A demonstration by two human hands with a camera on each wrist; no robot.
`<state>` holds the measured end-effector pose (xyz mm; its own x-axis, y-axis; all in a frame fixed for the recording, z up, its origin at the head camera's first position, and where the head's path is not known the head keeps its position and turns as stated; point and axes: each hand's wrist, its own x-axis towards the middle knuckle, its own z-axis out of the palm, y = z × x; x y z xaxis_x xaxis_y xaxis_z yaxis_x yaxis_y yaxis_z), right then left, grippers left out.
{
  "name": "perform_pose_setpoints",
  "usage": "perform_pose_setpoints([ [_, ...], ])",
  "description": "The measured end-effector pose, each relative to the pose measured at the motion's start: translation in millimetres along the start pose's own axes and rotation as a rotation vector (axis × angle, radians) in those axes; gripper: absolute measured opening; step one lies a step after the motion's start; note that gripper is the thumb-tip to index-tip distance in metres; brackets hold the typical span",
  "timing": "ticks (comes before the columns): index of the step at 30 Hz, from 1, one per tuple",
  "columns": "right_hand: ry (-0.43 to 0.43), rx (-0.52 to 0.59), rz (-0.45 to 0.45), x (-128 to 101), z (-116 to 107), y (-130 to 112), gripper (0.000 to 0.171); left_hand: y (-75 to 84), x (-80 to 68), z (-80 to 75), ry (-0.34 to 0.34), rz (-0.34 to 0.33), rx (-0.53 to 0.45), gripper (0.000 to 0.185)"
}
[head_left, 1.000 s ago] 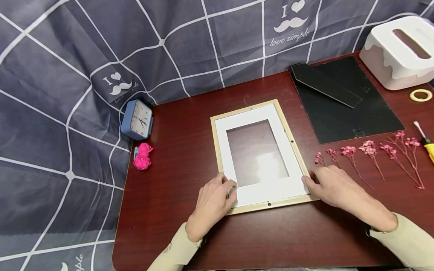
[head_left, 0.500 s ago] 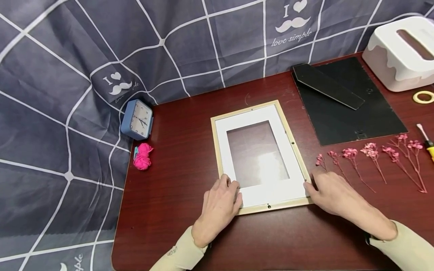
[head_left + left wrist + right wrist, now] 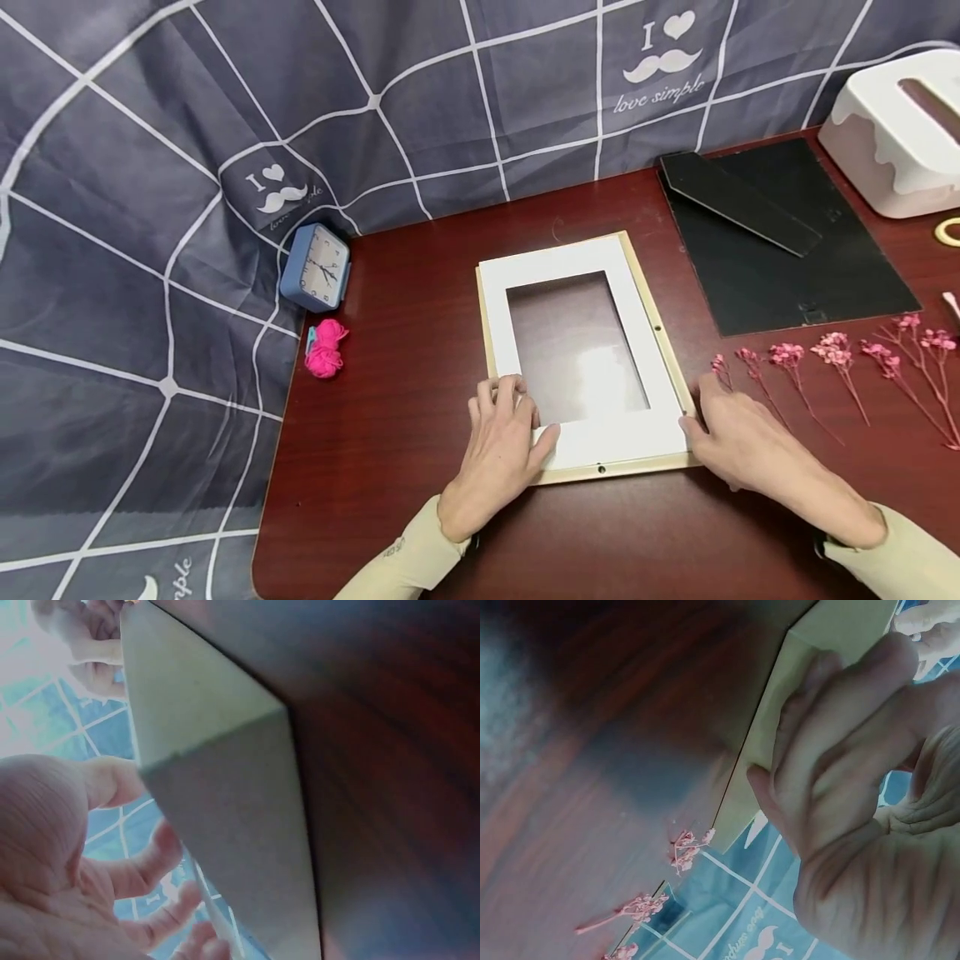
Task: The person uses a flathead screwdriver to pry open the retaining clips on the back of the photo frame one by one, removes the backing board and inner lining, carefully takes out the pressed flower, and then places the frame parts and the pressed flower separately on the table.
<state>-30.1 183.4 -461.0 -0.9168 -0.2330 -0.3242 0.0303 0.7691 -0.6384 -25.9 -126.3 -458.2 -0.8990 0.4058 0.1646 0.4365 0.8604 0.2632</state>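
A light wooden picture frame lies on the dark red table with a white mat board in it. The mat board's far and left sides stand raised, overlapping the frame's far rail. At its lower left, my left hand holds the mat board by the window's edge, thumb on the lower border. In the left wrist view, the fingers curl over the frame's side beside a thin white edge. My right hand grips the frame's lower right side, thumb on top, fingers against the outer side.
Several pink dried flower sprigs lie right of the frame. Beyond them are a black backing board with its stand and a white tissue box. A blue clock and pink yarn sit at the left edge.
The left hand has moved right, onto the mat board by its window. The mat board has risen out of the frame on the far and left sides. The right hand keeps its hold.
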Motion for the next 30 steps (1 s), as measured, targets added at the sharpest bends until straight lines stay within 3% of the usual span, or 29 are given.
perform_pose_setpoints([
  [4, -0.025, 0.018, -0.003, 4, -1, -2, 0.042, -2.2, 0.0, -1.4, 0.057, 0.001, -0.081, 0.025],
  [8, -0.037, 0.015, -0.001, 7, -2, -4, 0.048, -0.9, -1.4, -6.4, 0.252, -0.021, -0.216, 0.009],
  [10, -0.045, 0.009, 0.009, 6, -1, -5, 0.052, 1.4, -2.6, -12.5, 0.340, -0.098, -0.366, 0.027],
  [12, -0.057, 0.006, 0.020, 5, 0, -6, 0.053, 3.9, -4.2, -20.7, 0.366, -0.220, -0.617, 0.049],
  [15, -0.080, 0.008, 0.047, 3, 1, -7, 0.054, 6.1, -7.4, -34.4, 0.286, -0.478, -1.005, 0.068],
  [17, -0.095, 0.012, 0.065, 3, 1, -7, 0.053, 6.1, -11.0, -41.3, 0.171, -0.625, -1.188, 0.069],
  [18, -0.099, 0.014, 0.072, 2, 1, -7, 0.052, 6.0, -13.3, -43.7, 0.096, -0.666, -1.251, 0.065],
  [19, -0.110, 0.015, 0.081, 2, 0, -7, 0.052, 5.8, -15.6, -45.2, 0.013, -0.684, -1.277, 0.056],
  [21, -0.127, 0.017, 0.103, 1, -1, -6, 0.052, 4.7, -20.2, -45.0, -0.139, -0.659, -1.310, 0.035],
  [23, -0.167, 0.021, 0.128, 3, 2, -4, 0.052, 2.3, -27.4, -40.4, -0.213, -0.611, -1.324, 0.020],
  [25, -0.207, 0.011, 0.156, 7, 4, -1, 0.054, -2.1, -31.3, -35.2, -0.203, -0.580, -1.307, 0.020],
  [30, -0.244, -0.073, 0.160, 21, 8, 10, 0.060, -21.8, -32.5, -32.2, -0.014, -0.650, -1.241, 0.029],
])
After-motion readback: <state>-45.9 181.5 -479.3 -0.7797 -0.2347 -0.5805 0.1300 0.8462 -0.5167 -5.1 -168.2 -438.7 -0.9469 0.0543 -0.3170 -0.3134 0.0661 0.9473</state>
